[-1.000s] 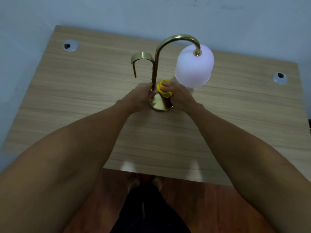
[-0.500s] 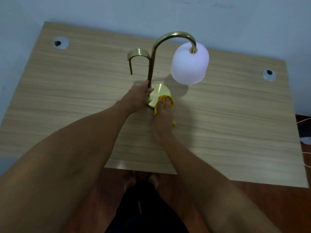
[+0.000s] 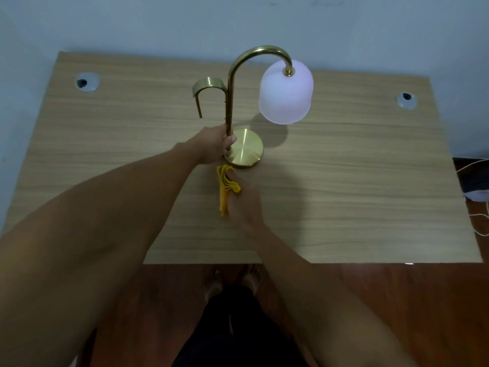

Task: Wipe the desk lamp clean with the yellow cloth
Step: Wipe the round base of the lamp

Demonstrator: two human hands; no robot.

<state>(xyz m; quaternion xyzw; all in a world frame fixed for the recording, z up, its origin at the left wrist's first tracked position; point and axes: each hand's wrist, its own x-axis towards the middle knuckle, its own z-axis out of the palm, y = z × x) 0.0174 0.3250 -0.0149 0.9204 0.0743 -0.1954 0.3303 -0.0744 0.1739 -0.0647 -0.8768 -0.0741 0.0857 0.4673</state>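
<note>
Head view: the lamp (image 3: pixel 246 148) stands upright at frame centre on the desk (image 3: pixel 344 181). The left hand (image 3: pixel 215 147) grips its stem low down. Just below the base, the right hand (image 3: pixel 243 200) pinches the bunched cloth (image 3: pixel 226 185).

A hard wipe could tip the top-heavy lamp if that grip slackens.

No containers are visible.

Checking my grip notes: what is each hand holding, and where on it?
Left hand grips the desk lamp low on its stem; right hand holds the bunched yellow cloth near its middle.
</note>
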